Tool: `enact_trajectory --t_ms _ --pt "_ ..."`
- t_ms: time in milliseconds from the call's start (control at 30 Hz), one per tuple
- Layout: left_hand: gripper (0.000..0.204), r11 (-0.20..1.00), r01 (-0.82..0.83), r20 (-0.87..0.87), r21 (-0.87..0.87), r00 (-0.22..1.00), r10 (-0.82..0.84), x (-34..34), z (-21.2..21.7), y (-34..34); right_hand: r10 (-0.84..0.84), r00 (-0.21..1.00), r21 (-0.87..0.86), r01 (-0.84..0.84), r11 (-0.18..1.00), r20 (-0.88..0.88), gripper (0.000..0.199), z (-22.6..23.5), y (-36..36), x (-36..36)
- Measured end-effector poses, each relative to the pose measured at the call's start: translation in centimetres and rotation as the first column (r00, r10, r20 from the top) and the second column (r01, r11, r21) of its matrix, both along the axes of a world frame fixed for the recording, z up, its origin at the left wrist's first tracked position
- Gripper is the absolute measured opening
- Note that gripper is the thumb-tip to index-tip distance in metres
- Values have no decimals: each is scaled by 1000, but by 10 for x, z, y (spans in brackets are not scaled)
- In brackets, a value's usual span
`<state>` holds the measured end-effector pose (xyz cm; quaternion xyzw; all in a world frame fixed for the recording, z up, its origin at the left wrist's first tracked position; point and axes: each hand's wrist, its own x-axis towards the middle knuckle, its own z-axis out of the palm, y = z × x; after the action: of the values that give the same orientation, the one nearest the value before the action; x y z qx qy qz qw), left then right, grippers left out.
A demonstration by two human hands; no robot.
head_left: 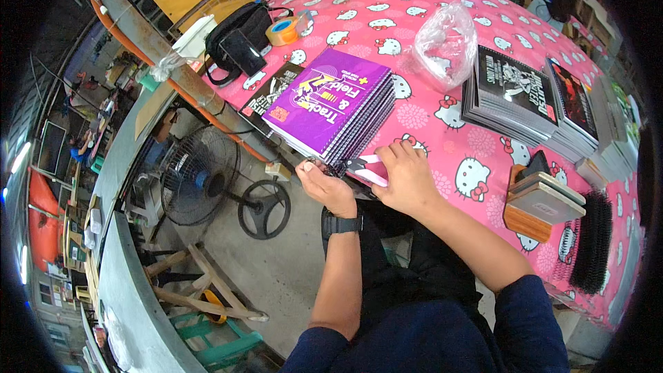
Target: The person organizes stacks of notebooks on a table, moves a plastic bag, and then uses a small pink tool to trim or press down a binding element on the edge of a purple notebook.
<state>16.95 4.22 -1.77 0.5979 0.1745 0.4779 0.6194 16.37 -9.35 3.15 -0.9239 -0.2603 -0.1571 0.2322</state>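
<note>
Handwork at the edge of a table under a pink, cat-patterned tablecloth (449, 148). Your right hand (406, 173) grasps a plier-like hand tool with pale handles and a dark head (371, 177), its handles spread and its head pointing toward your left hand. Your left hand (326, 185), palm upward with fingers curled, lies at the near corner of a stack of purple-covered, black-coil-bound notebooks (338, 100); whether its fingers pinch a coil end cannot be told. The stack lies at the table's near edge, partly over a black-covered book (273, 93). To its right rests a crumpled, clear plastic bag (449, 45).
</note>
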Motion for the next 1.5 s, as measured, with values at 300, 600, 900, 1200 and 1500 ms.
enact_trajectory --t_ms 300,600,900,1200,1500 --pt "40 991 -124 2 41 992 124 8 -6 2 60 994 54 -55 997 -94 33 -9 3 6" --pt "42 992 -122 -45 -2 991 122 8 -3 5 47 999 45 -47 998 7 38 -7 -6 7" --pt "42 994 -109 -10 -9 994 109 7 -1 3 79 992 -31 -82 996 -95 35 -11 1 7" --pt "43 995 -100 1 -19 995 100 7 0 5 69 992 70 -62 996 -102 34 -16 -8 10" --pt "42 994 -41 11 -104 999 43 7 1 5 62 997 -52 -64 997 -54 33 -20 3 8"
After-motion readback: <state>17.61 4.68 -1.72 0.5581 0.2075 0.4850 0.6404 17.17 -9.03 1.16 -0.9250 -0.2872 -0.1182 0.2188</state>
